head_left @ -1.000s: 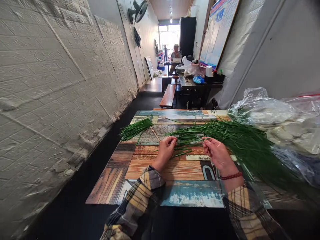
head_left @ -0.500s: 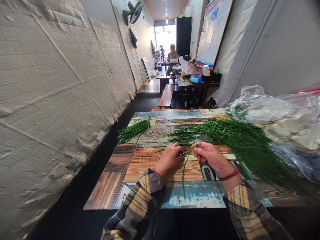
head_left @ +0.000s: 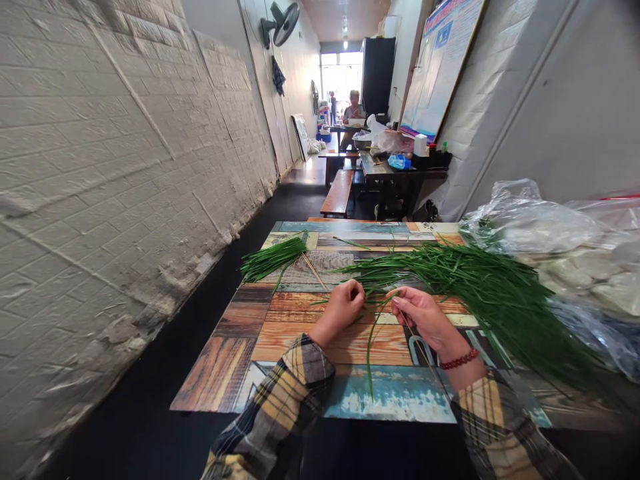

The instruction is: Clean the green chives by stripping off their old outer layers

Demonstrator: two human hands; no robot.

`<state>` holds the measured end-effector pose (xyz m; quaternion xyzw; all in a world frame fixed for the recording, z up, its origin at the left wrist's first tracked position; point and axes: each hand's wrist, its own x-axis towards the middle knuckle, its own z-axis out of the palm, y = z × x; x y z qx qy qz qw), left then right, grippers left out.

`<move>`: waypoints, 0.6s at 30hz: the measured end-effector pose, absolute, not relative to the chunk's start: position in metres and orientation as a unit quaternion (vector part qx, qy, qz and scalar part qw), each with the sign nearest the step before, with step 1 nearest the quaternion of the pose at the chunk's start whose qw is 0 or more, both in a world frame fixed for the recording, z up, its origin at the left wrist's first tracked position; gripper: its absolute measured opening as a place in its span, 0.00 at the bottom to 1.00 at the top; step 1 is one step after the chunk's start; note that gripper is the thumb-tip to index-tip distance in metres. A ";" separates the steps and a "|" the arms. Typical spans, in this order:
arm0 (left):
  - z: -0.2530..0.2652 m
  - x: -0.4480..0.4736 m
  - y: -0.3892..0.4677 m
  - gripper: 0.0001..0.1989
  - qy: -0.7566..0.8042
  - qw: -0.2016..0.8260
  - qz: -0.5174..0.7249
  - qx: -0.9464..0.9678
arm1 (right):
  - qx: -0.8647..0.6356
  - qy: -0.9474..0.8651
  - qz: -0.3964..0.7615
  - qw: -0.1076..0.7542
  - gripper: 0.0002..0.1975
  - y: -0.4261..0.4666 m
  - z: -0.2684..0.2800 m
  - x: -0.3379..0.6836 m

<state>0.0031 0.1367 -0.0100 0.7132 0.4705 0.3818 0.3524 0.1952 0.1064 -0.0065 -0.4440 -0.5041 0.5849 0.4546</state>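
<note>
My right hand [head_left: 425,320] pinches a thin wooden skewer [head_left: 411,331] that slants down toward me. At its fingertips is a long garlic chive blade [head_left: 370,353], folded over and hanging toward the front of the table. Left of it, my left hand [head_left: 343,307] is closed, thumb and forefinger curled together beside the chive ends; its fingers hide what they hold, if anything. A short green piece [head_left: 319,303] shows beside that hand. A large heap of loose garlic chives [head_left: 450,267] lies just beyond and right of my hands.
At the table's [head_left: 295,343] far left lies a bunch of chives [head_left: 274,259] with a skewer [head_left: 314,270] sticking out. Clear plastic bags [head_left: 530,217] crowd the right side. Farther off are a bench [head_left: 338,193], a dark table [head_left: 385,172] and a seated person [head_left: 354,110].
My left hand has closed more tightly and turned slightly, its fingertips lifting from the chives. The right hand keeps its pinch on the skewer. The whole view has shifted a little.
</note>
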 end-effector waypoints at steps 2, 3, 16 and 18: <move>-0.011 0.004 0.137 0.04 0.456 0.459 0.404 0.647 | -0.447 -0.510 0.581 0.450 0.18 0.106 -0.006 0.191; -0.011 0.005 0.137 0.05 0.450 0.489 0.413 0.623 | -0.447 -0.515 0.578 0.447 0.18 0.106 -0.006 0.189; 0.001 0.007 0.131 0.11 0.445 0.524 0.457 0.565 | -0.446 -0.605 0.508 0.420 0.17 0.106 -0.012 0.178; 0.001 0.007 0.131 0.11 0.440 0.533 0.456 0.560 | -0.448 -0.608 0.505 0.417 0.18 0.106 -0.012 0.178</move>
